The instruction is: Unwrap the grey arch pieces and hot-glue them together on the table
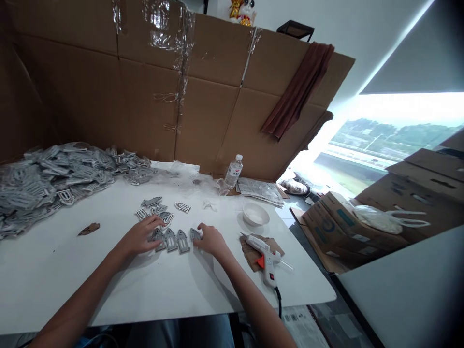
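Note:
Several grey arch-shaped cutouts with white outlines (171, 240) lie in a row on the white table (72, 270). My left hand (140, 236) rests with its fingers apart, the fingertips on the leftmost cutout of the row. My right hand (211, 240) has its fingertips closed on the rightmost cutout (195, 234). A loose group of similar cutouts (154, 209) lies just beyond my left hand. Farther left, a large heap of these cutouts (54, 179) spreads over the table's far corner.
A hot glue gun (263, 256) lies on cardboard scraps to the right, its cord running off the table edge. Beyond stand a white bowl (255, 213), a plastic water bottle (233, 171) and stacked papers (259, 191). A taped cardboard wall (181, 96) rises behind.

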The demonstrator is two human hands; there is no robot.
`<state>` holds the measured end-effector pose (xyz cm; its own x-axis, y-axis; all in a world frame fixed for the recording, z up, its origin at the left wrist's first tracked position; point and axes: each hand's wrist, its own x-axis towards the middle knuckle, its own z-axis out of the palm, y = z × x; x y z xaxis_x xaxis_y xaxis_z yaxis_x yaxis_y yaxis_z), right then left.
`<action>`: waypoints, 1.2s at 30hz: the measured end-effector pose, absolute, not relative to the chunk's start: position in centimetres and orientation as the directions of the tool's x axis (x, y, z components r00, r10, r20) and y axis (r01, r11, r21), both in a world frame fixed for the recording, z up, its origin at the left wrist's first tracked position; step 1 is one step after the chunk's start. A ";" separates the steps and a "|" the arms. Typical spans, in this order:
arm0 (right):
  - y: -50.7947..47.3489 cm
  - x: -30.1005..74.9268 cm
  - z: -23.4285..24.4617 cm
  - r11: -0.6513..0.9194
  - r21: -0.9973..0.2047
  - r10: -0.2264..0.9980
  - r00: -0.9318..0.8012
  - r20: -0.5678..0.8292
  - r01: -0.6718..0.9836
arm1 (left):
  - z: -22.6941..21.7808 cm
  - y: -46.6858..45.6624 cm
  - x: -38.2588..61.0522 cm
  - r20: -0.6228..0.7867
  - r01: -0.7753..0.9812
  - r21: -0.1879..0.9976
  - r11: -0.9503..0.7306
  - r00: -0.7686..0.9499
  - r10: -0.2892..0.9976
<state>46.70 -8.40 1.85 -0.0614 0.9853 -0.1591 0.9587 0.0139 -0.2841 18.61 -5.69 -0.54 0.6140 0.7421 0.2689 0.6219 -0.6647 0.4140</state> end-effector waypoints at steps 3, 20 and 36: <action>-7.9 46.6 2.1 0.032 -0.306 0.978 -0.093 -0.185 0.951 | -0.4 -5.5 18.3 0.294 0.641 0.426 -0.638 0.569 0.768; 1.8 43.8 1.7 0.061 -0.460 0.993 -0.099 -0.058 0.886 | -1.6 -4.0 17.4 0.341 0.688 0.454 -0.566 0.453 0.824; -5.1 48.9 2.5 -0.064 -0.399 0.992 0.016 -0.121 0.915 | -2.9 -3.6 17.3 0.322 0.726 0.449 -0.521 0.413 0.852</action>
